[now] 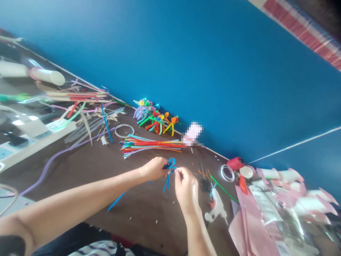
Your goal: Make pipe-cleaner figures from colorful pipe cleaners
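Observation:
Blue pipe cleaners (171, 163), bent into loops with ends hanging down, are between my two hands near the middle of the table. My left hand (156, 168) is closed on them from the left. On the right, my right hand (185, 185) pinches a blue strand with thumb and forefinger. Another blue pipe cleaner (116, 202) lies below my left forearm. Behind my hands lies a bundle of colourful pipe cleaners (153, 143), and beyond it stand several finished pipe-cleaner figures (157, 117) against the blue wall.
A white glue gun (217, 207) and dark scissors (204, 179) lie to the right. Pink sheets (247, 224) and white rolls (309, 205) fill the right side. At the left are a white power strip (37, 142) and scattered strips. A white ring (124, 131) lies behind.

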The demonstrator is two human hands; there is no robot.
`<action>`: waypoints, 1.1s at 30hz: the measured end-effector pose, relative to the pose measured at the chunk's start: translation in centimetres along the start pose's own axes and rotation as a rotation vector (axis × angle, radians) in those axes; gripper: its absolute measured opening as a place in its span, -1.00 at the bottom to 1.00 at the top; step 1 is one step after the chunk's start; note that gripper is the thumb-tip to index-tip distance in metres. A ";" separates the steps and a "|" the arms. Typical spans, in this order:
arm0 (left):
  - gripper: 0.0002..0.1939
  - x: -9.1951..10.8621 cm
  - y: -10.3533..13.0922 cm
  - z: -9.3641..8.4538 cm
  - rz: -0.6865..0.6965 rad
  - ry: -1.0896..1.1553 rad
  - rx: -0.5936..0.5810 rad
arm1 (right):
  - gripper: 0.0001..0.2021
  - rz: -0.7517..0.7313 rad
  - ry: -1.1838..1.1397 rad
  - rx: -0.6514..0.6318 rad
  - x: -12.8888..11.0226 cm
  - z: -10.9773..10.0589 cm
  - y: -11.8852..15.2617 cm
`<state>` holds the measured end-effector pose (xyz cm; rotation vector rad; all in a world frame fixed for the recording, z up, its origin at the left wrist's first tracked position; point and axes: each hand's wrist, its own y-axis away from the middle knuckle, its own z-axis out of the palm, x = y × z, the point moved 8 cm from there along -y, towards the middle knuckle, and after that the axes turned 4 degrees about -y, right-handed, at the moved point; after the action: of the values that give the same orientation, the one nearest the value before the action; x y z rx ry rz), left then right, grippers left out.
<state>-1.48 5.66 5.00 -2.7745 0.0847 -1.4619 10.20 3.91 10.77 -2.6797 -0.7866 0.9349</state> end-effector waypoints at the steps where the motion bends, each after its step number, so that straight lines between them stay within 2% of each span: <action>1: -0.86 -0.1 0.0 -0.2 -0.008 0.012 0.033 | -0.80 -0.011 0.012 0.014 -0.3 0.1 0.1; 5: -0.82 -1.3 0.0 -0.3 -0.102 0.131 0.166 | -0.76 -0.044 0.008 0.031 -1.4 1.2 1.0; 7: -0.80 -2.0 -0.1 0.2 -0.163 0.302 0.194 | -0.75 -0.048 -0.003 0.011 -1.6 2.3 1.6; 13: -0.79 -3.4 0.2 2.4 -0.377 0.960 0.152 | -0.64 -0.026 0.005 -0.035 -0.7 4.7 3.1; 16: -0.78 -3.2 0.4 2.3 -0.411 1.142 0.130 | -0.64 0.012 -0.036 -0.024 0.4 4.4 3.3; 19: -0.79 -2.8 0.6 2.1 -0.419 1.201 0.088 | -0.70 0.066 -0.121 -0.014 1.5 3.7 3.0; 23: -0.80 -2.3 0.8 1.9 -0.417 1.201 0.039 | -0.80 0.131 -0.182 -0.024 3.0 2.6 2.2; 26: -0.79 -1.6 0.9 1.8 -0.379 1.103 -0.050 | -0.82 0.133 -0.178 -0.019 3.7 1.6 1.7; 29: -0.78 -0.9 0.8 1.2 -0.266 0.860 -0.131 | -0.82 0.102 -0.133 0.002 3.8 0.6 1.1; 33: -0.76 -0.5 0.4 -0.2 -0.093 0.324 -0.098 | -0.86 0.063 -0.005 0.041 3.2 -0.6 0.3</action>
<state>-1.90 5.31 4.69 -2.6165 0.0287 -1.9693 12.83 5.39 9.49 -2.6820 -0.6809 0.9621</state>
